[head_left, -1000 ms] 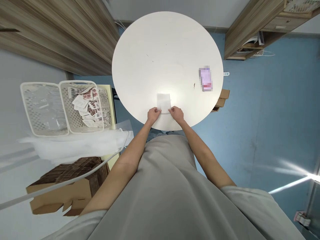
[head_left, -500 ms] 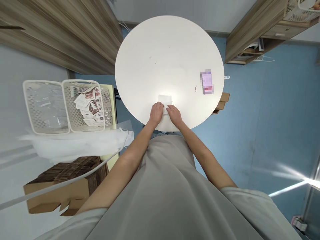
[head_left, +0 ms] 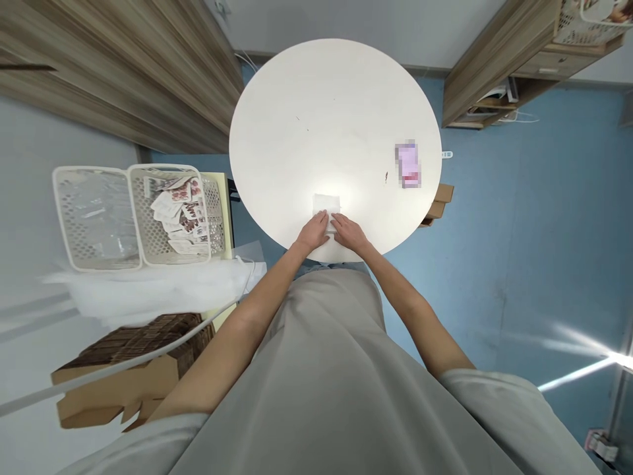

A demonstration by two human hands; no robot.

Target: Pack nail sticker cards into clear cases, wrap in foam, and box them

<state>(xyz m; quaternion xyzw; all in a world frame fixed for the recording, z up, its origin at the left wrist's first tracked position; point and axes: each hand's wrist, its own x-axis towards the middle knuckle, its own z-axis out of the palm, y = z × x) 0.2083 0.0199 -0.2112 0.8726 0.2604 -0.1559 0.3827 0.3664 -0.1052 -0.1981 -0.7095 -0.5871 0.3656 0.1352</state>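
A small white square sheet (head_left: 326,203) lies flat on the near part of the white round table (head_left: 336,86). It looks like thin paper or cloth; which one I cannot tell. My left hand (head_left: 314,231) rests on its lower left side, fingers stretched towards the middle and thumb apart. From the right, my right hand (head_left: 349,233) lies over its lower right side in the same way, fingers out and thumb lower down. Both hands touch the sheet, and they cover part of its near end.
A pixelated pink-purple item (head_left: 408,165) lies on the table's right side, beside a small dark speck. At left stand white perforated baskets, one with clear plastic bags (head_left: 101,218), one with printed packets (head_left: 182,211). Flattened cardboard (head_left: 119,382) and white sheeting (head_left: 148,290) lie below.
Both hands have come slightly nearer to my body along the sheet, and their fingers now lie flatter with the thumbs lower. The whole view has shifted a little.
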